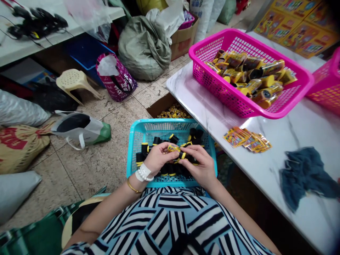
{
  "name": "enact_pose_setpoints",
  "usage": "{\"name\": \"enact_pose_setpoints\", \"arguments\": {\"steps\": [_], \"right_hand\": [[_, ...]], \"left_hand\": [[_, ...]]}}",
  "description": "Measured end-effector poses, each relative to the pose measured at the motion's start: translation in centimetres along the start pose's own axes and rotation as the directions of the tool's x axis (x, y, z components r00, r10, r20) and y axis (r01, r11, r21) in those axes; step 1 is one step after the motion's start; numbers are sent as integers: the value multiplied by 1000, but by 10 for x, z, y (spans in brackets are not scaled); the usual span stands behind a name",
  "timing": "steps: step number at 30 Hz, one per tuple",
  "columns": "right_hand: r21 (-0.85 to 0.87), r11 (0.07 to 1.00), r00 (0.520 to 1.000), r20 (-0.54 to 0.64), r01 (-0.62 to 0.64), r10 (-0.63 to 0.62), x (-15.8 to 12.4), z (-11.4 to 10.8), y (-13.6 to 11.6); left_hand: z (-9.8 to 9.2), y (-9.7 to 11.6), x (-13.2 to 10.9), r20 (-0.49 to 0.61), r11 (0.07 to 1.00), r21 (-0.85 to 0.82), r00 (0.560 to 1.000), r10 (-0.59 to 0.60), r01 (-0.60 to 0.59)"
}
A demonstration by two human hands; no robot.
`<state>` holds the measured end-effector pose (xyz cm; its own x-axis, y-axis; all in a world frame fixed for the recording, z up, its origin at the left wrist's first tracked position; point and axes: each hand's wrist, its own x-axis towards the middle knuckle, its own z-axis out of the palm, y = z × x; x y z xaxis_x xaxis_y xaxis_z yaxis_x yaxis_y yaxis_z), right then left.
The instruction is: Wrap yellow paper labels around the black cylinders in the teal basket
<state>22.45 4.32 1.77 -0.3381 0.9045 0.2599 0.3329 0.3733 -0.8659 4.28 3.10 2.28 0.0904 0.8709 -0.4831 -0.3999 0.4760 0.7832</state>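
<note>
My left hand (156, 157) pinches a small yellow printed label (173, 148) between thumb and fingers. Close against it, my right hand (202, 166) grips a short black tube with a yellow band (182, 155), most of it hidden by the fingers. Both hands are over a turquoise basket (131, 141), which rests at my lap and holds several loose black-and-yellow tubes (145, 147). On the table to the right lies a fanned pile of similar printed labels (247, 139).
A pink basket (217, 94) full of labelled yellow tubes (252, 71) stands on the marble-patterned table (186, 83). A dark blue cloth (305, 177) lies nearer me. Under the table edge is a carton of small yellow pieces (174, 112). Bags and a plastic stool (75, 79) occupy the floor leftward.
</note>
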Motion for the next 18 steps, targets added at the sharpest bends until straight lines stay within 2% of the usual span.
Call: {"name": "enact_pose_setpoints", "arguments": {"steps": [2,5,8,12,16,18], "right_hand": [[-43,999,999,-14,28,-29,-2,0,1],[-41,999,998,-64,-5,3,-2,-1,3],[-39,999,998,-56,36,-38,-1,-5,5],[-79,990,992,-14,121,-123,0,-7,5],[-38,991,992,-15,127,-128,1,-4,4],[-26,988,988,-14,151,-151,2,-5,4]], "left_hand": [[1,1,2,42,1000,-12,999,9,-8],[-2,4,4,105,997,-53,993,-55,61],[-9,4,2,106,991,-61,988,-109,116],[-12,-1,0,66,999,32,997,-37,35],[-5,1,0,113,976,202,992,60,-82],[-3,3,0,158,973,209,986,61,-93]]}}
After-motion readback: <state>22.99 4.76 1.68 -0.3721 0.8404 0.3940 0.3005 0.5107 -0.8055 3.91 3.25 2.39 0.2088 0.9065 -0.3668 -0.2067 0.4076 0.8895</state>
